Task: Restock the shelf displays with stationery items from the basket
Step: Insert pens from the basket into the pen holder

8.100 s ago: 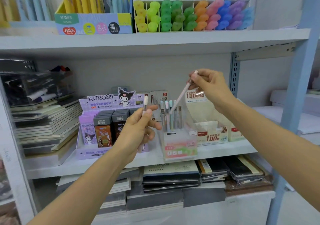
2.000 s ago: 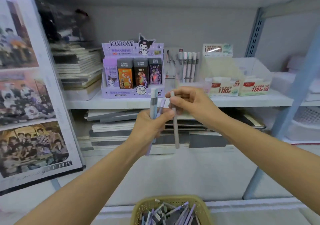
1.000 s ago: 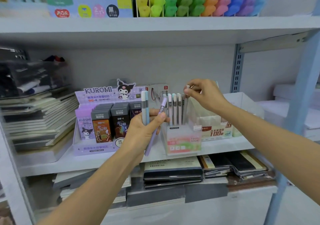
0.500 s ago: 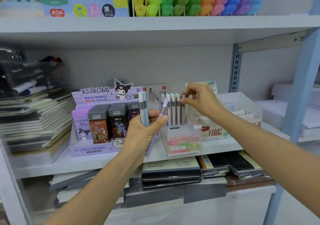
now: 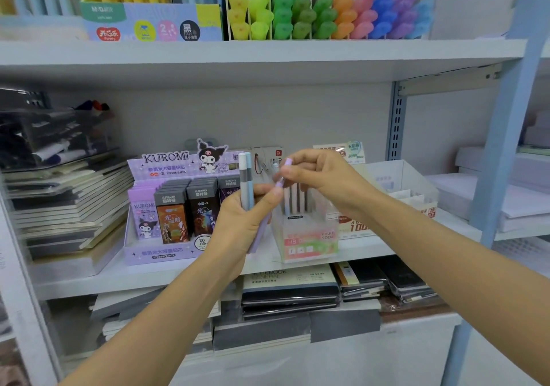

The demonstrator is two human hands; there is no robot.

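Left hand grips two upright pens plus purple pen; right hand pinches its top.

You have open room above the clear pen holder, below the upper shelf. The Kuromi box stands close on its left side, and the white box just beside on its right.

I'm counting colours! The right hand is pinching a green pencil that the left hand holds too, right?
Not green. The head view shows the right hand pinching a purple pencil that the left hand holds too, next to two grey and blue pencils.
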